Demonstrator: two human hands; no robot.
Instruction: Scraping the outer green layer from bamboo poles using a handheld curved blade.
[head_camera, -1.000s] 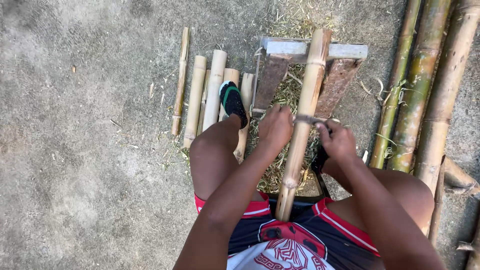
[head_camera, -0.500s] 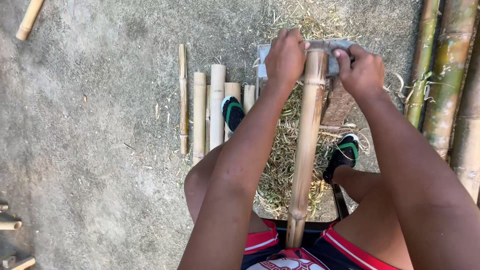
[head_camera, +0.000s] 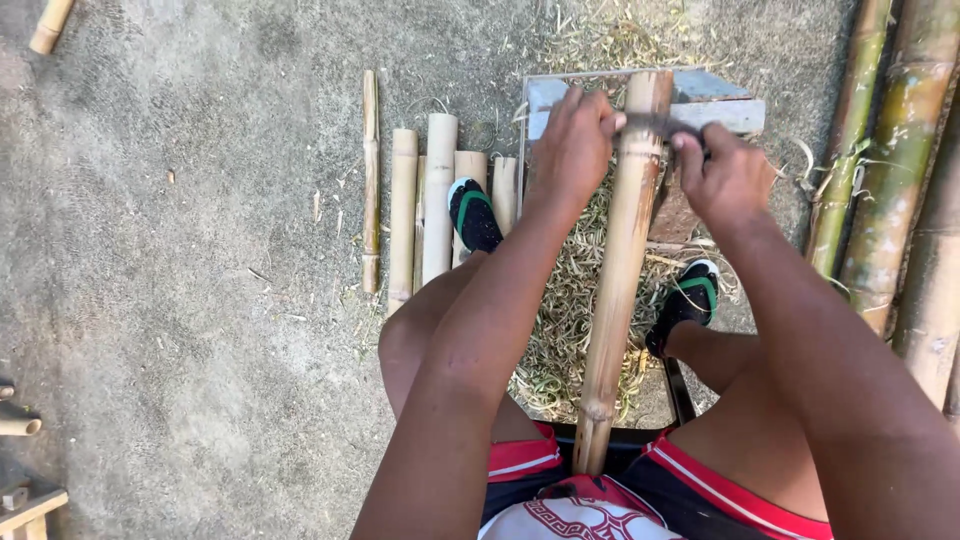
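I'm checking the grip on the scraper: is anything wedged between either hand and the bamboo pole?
Nothing visible. The left hand and right hand each grip an end of the blade lying across the pole near its far end, with no other thing between them.

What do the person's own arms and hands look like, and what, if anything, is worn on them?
Both arms are bare, with no sleeves in view. The left hand and right hand wear no gloves; no rings, watch or bands show on the wrists or fingers.
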